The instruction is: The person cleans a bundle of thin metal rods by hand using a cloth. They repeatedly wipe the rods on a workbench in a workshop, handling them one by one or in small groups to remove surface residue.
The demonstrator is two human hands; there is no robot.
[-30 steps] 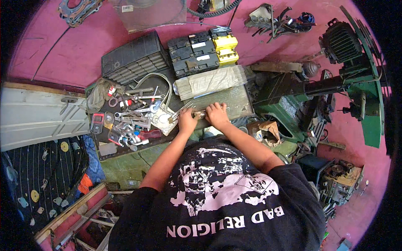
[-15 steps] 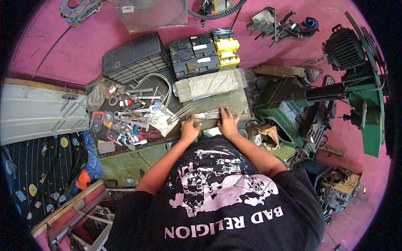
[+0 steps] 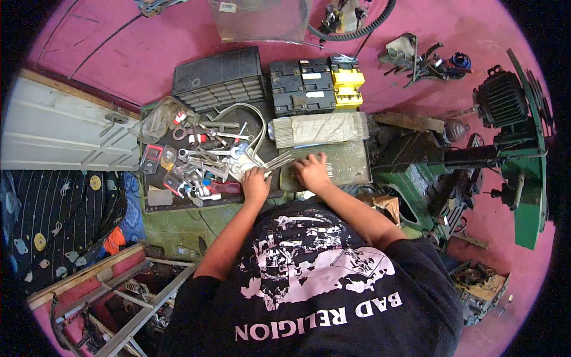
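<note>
My left hand (image 3: 256, 185) lies at the front of the bench, its fingers apart at the near ends of a few fanned thin metal rods (image 3: 279, 159). They look like welding rods; whether the fingertips press on them is hard to see. My right hand (image 3: 313, 172) rests flat over a second group of thin rods (image 3: 330, 168), fingers spread, with much of that group hidden beneath it. Behind my hands is a thick, partly wrapped bundle of similar rods (image 3: 321, 130) on a dull greenish plate (image 3: 351, 168).
Left of my hands lie wrenches (image 3: 225, 152), a red-handled tool (image 3: 226, 188) and a red meter (image 3: 152, 157). A black drawer box (image 3: 220, 77) and black and yellow batteries (image 3: 303, 83) stand behind. Green machinery (image 3: 395, 160) is at the right, a metal frame (image 3: 143, 309) at the lower left.
My left hand has moved left to the ends of the fanned rods. My right hand has shifted left over the other rods, covering much of them. The view has also shifted.
</note>
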